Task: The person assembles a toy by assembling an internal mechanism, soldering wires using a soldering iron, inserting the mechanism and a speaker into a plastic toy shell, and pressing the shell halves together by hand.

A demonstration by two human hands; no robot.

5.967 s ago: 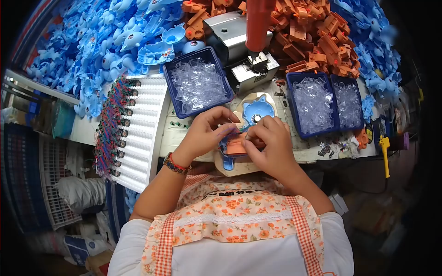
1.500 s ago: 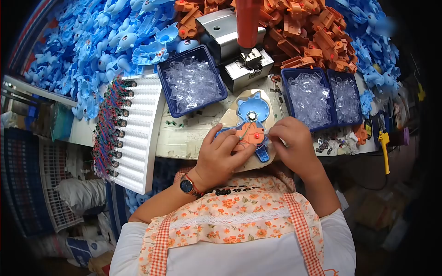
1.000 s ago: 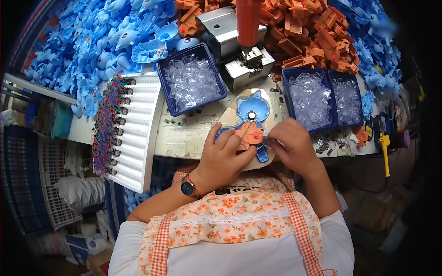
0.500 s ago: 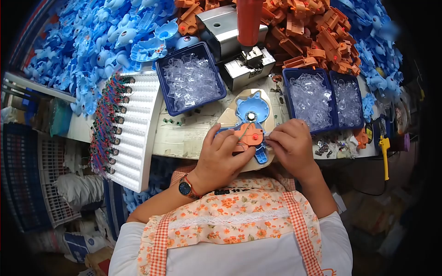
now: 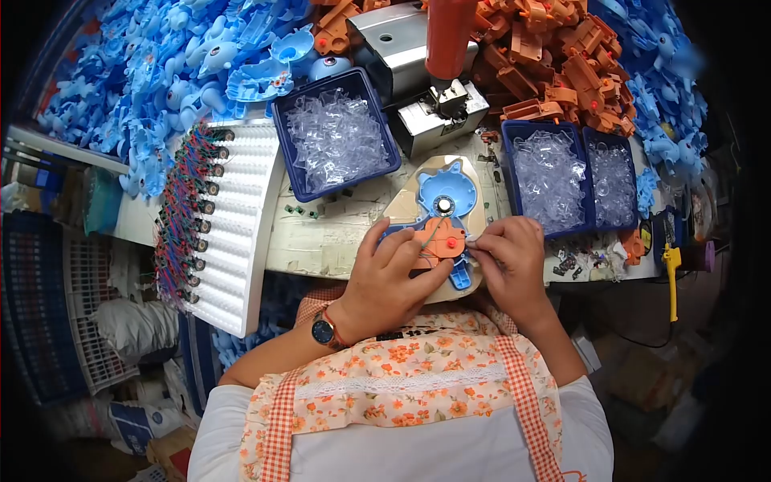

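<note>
A blue plastic toy shell half (image 5: 447, 188) lies hollow side up on a beige fixture board (image 5: 479, 210), a round silver-and-black part in its head. An orange plastic housing (image 5: 438, 238) with a red button and thin wires sits over the shell's body. My left hand (image 5: 393, 269) grips the housing from the left, thumb along its lower edge and fingers on its left part. At the housing's right edge, my right hand (image 5: 511, 255) is closed in a pinch. A small pale bit shows at its fingertips, too small to name.
Blue bins (image 5: 337, 136) of clear plastic pieces stand left and right of the board. A white foam tray (image 5: 241, 217) holds wired round parts. Behind are a metal press (image 5: 442, 112), piled orange housings (image 5: 554, 56) and blue shells (image 5: 201, 56). A yellow-handled tool (image 5: 672, 281) hangs at right.
The view has shifted slightly. Both hands stay at the orange housing; the right fingertips remain pinched at its right edge, with a pale bit now showing there.
</note>
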